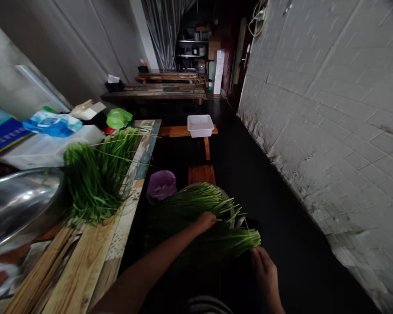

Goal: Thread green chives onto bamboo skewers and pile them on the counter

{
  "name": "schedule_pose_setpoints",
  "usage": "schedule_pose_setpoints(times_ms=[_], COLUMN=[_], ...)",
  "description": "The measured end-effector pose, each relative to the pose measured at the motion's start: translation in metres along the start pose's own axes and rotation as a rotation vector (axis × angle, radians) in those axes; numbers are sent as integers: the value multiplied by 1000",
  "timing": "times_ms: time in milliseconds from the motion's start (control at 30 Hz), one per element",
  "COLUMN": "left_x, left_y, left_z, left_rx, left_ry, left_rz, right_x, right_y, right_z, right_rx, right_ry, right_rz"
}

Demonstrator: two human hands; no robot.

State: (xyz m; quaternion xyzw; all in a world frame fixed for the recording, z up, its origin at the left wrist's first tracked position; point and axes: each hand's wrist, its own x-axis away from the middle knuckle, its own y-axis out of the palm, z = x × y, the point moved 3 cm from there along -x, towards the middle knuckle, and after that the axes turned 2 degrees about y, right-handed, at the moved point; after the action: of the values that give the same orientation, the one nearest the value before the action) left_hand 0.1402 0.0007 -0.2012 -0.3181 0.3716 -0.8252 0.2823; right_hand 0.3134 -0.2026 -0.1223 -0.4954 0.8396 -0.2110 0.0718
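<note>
- My right hand [264,266] is at the cut ends of the near green bunch [249,238], fingertips touching its underside; whether they grip, I cannot tell.
- My left hand [207,221] is closed, apparently pinching a stalk [216,220] between the two bunches.
- The far green bunch [206,196] lies across the round basin [232,221], cut ends over its right rim; what supports the near bunch is too dark to confirm.
- Step in hand, in my judgement: sorting stalks by hand. The next move calls for a light fingertip hold and keeping the cut ends level.
- A purple-lined bin [162,184] stands just beyond the basin's left rim.
- On the table [85,266], a heap of greens [88,183] lies between the metal bowl [29,187] and the right edge.
- Farther off, a white tray [200,125] sits at the right end of the bench [173,131].
</note>
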Motion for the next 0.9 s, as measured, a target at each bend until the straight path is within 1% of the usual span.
schedule_pose_setpoints(times_ms=[67,100,167,200,267,300,333,367,400,467,533,667,733,800,900], left_x=[-2,-2,-2,-3,-2,-1,0,2,5,10,16,24,28,32,39], left_y=[19,24,23,18,1,-10,-21,-31,-39,-49,-56,-68,-74,-82,-94], left_z=[2,2,-1,-3,-6,-7,-6,-5,-3,4,10,18,22,29,44], left_rx=[-21,-26,-34,-29,48,139,275,448,637,970,1170,1287,1319,1330,1324], left_ry=[-44,-65,-94,-101,-108,-106,-104,-106,-108,-121,-122,-79,-96,-105,-75], left_rz=[8,15,29,48,134,183,222,235,217,135,101,131,133,132,122], right_x=[3,5,6,6,3,1,-2,-5,-9,-17,-24,-30,-30,-29,-27], right_y=[-5,-7,-9,-8,-7,-5,-3,0,3,10,18,29,32,33,34], right_z=[-3,-5,-8,-9,-13,-15,-18,-22,-25,-33,-40,-51,-56,-61,-68], right_rx=[3,0,-9,-14,-26,-30,-32,-34,-34,-31,-25,-7,-1,3,10], right_ry=[1,-1,-2,-2,-11,-21,-35,-50,-63,-87,-108,-149,-168,-183,-199], right_rz=[1,-3,-14,-23,-54,-77,-102,-127,-149,-182,-208,-238,-238,-236,-238])
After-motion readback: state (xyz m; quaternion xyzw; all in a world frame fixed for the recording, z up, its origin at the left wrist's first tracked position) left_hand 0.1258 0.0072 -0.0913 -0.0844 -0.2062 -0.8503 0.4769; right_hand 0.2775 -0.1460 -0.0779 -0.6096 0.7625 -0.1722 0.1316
